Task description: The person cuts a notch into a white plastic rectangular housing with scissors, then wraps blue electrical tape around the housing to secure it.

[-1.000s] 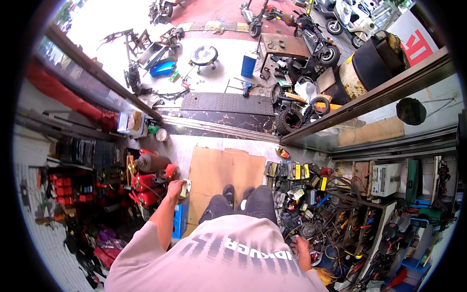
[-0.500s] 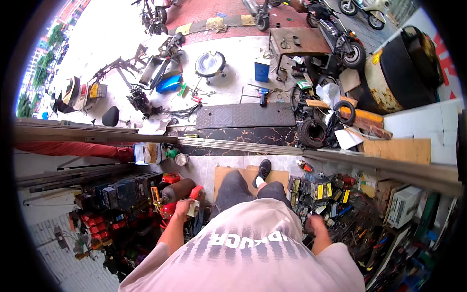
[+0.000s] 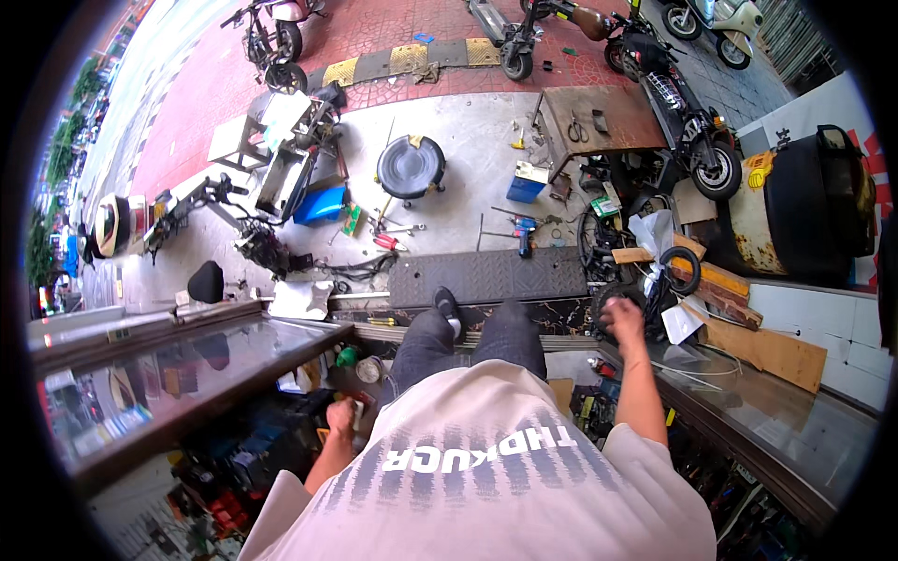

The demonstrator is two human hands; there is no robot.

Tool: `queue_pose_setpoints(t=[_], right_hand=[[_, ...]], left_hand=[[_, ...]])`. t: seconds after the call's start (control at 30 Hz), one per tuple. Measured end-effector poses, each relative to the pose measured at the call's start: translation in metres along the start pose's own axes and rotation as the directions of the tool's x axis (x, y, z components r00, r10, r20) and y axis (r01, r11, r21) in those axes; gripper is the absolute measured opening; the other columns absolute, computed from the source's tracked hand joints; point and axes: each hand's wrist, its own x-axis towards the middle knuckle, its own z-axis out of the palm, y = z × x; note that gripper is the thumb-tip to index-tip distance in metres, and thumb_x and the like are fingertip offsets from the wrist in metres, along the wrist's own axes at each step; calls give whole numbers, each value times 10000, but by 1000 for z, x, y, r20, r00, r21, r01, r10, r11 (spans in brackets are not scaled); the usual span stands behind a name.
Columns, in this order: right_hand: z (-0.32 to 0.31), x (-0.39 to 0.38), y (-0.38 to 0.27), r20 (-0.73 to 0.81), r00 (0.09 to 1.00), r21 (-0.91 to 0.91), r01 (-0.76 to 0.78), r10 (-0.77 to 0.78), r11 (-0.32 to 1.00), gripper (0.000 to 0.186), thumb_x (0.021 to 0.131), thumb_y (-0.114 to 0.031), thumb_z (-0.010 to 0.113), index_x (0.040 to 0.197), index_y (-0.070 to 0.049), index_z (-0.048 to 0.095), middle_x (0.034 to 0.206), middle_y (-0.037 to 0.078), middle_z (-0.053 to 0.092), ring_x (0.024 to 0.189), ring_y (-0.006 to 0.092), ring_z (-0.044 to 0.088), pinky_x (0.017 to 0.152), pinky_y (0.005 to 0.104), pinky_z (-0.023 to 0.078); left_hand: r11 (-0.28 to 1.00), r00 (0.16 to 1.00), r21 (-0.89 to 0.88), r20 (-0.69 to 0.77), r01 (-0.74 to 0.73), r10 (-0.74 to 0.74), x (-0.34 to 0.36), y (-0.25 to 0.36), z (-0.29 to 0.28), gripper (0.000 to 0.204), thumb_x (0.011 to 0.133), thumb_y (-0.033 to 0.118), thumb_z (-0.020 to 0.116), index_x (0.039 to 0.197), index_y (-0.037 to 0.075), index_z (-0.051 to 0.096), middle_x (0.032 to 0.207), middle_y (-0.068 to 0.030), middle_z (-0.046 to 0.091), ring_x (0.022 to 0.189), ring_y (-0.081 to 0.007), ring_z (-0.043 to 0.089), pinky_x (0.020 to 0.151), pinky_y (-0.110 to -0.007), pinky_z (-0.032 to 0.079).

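Observation:
My left hand (image 3: 342, 418) hangs at my side, closed, beside the glass-topped counter (image 3: 196, 374) on the left. Whatever its fingers may hold is hidden. Ahead of me on the right, my right hand (image 3: 622, 320) is raised with loosely bent fingers and nothing visible in it. It appears in front of a dark tyre (image 3: 603, 304), without visible grip on it. One black shoe (image 3: 446, 303) is at the near edge of the dark patterned ramp plate (image 3: 486, 276) in the doorway.
Beyond the ramp are a round black stool (image 3: 412, 168), a blue drill (image 3: 526, 236), a blue-and-white box (image 3: 528, 181) and a partly dismantled scooter (image 3: 267, 238). A low brown table (image 3: 603, 122) stands farther right. Wood planks (image 3: 762, 341) and a rusty drum (image 3: 748, 224) line the right side.
I have moved forward from between the shelves to the doorway. My right hand has swung up and forward. My left hand has moved away from the red items and a small pale object beside it.

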Motion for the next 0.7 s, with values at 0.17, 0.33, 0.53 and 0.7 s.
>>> queue_pose_setpoints(t=[0.17,0.33,0.53,0.7], right_hand=[[88,-10,55,213,938,-164,-241,273,957,398,975,-391,751,1201,-66,713,1009,63,762,797,189,731,638,334,517],[127,-17,106,6,791,293,-586,612,755,378,987,-374,721,1249,-103,687,1046,81,754,810,244,744,660,374,538],[199,75,175,-109,576,696,-538,810,476,274,973,-302,668,1114,-69,684,835,110,700,639,260,669,526,402,494],[236,176,-24,-225,929,304,-219,293,927,330,967,-304,764,1134,-22,728,851,50,729,746,175,669,684,354,533]], left_hand=[[565,900,-803,-88,189,-427,125,-20,-213,357,752,249,628,820,-88,722,693,-228,647,664,-281,595,708,-452,495],[776,924,-631,-313,-29,-220,304,58,-401,393,773,300,628,856,-70,731,728,-255,667,711,-325,658,741,-452,509],[610,404,445,-475,-656,782,547,205,-522,268,887,269,645,971,49,773,865,-199,729,776,-431,693,699,-507,531],[604,669,-287,-317,-743,672,475,469,-686,372,878,246,682,1089,-46,770,889,-227,758,817,-248,741,788,-362,563]])
